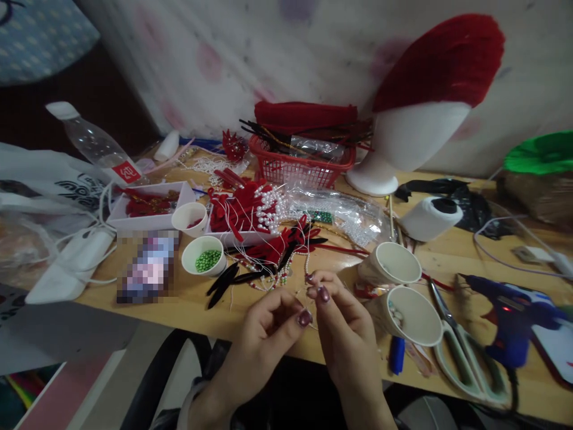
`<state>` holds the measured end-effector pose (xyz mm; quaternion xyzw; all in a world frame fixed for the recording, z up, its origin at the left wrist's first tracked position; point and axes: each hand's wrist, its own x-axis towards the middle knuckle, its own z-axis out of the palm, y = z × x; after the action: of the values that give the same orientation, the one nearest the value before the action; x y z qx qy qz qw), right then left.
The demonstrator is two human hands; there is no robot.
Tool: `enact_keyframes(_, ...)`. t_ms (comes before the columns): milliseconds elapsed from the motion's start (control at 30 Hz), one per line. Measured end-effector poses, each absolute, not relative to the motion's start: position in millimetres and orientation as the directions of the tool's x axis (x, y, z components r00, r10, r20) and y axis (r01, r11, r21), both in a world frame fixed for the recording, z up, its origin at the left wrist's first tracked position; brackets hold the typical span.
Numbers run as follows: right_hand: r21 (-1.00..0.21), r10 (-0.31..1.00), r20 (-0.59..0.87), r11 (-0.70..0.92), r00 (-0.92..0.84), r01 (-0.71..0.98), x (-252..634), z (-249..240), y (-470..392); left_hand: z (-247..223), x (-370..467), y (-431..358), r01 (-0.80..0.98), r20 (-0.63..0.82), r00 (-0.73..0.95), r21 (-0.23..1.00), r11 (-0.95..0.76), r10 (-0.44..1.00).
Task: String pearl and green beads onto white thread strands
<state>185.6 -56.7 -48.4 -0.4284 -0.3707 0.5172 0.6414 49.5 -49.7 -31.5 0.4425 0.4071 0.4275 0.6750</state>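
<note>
Over the front edge of the table, my left hand (271, 334) and my right hand (344, 322) are close together, fingertips nearly touching. The thumb and forefinger of my left hand are pinched on a thin pale thread, which is hard to make out. My right hand is closed in a pinch on a beaded string (307, 263) whose small white beads run up and away from the fingers. Just beyond lie black pointed pieces (224, 283) and red fuzzy pieces (264, 251) tangled with white threads. A paper cup of green beads (203, 255) stands to the left.
Two paper cups (398, 263) stand right of my hands, near scissors (465, 352), a blue marker (396, 355) and a glue gun (510, 316). Behind are a red basket (295, 170), a thread cone (432, 218) and a white foam head (412, 137). A phone (150, 266) lies left.
</note>
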Motion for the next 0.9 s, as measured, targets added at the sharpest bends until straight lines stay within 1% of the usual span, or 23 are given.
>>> enact_keyframes(67,-0.898,0.979,-0.018,0.074,0.205,-0.433,184,-48,-57,-22,35,-42,-0.102,-0.111,0.269,0.984,0.143,0.957)
enact_keyframes(133,-0.881,0.977,-0.038,0.066,0.210,-0.468,182,-46,-57,-11,15,-34,0.014,-0.025,0.224,1.000,0.023,0.974)
enact_keyframes(233,-0.895,0.978,-0.019,0.077,0.210,-0.438,180,-44,-56,2,-10,-25,0.197,0.116,0.169,0.969,-0.149,0.979)
enact_keyframes(333,-0.926,0.972,-0.019,0.071,0.234,-0.372,180,-48,-54,2,-18,-20,0.344,0.171,0.135,0.916,-0.208,0.976)
enact_keyframes(400,-0.937,0.966,-0.034,0.058,0.255,-0.343,182,-53,-52,-8,-12,-18,0.363,0.157,0.122,0.912,-0.191,0.980)
enact_keyframes(567,-0.947,0.955,-0.068,0.029,0.289,-0.319,195,-71,-54,-50,7,-15,0.331,0.125,0.117,0.930,-0.158,0.985)
enact_keyframes(667,-0.958,0.956,-0.079,0.005,0.281,-0.287,197,-76,-57,-61,7,-11,0.394,0.115,0.213,0.899,-0.193,0.970)
enact_keyframes(733,-0.970,0.954,-0.058,0.016,0.295,-0.243,196,-76,-57,-59,3,-10,0.444,0.123,0.303,0.859,-0.255,0.945)
enact_keyframes(767,-0.976,0.951,-0.035,0.033,0.308,-0.213,195,-75,-57,-57,2,-11,0.453,0.146,0.320,0.844,-0.287,0.936)
enact_keyframes(833,-0.986,0.941,0.022,0.077,0.338,-0.150,194,-72,-56,-51,3,-15,0.412,0.228,0.271,0.850,-0.327,0.935)
enact_keyframes(900,-0.989,0.930,0.075,0.115,0.359,-0.094,193,-67,-56,-45,12,-24,0.305,0.264,0.185,0.900,-0.311,0.947)
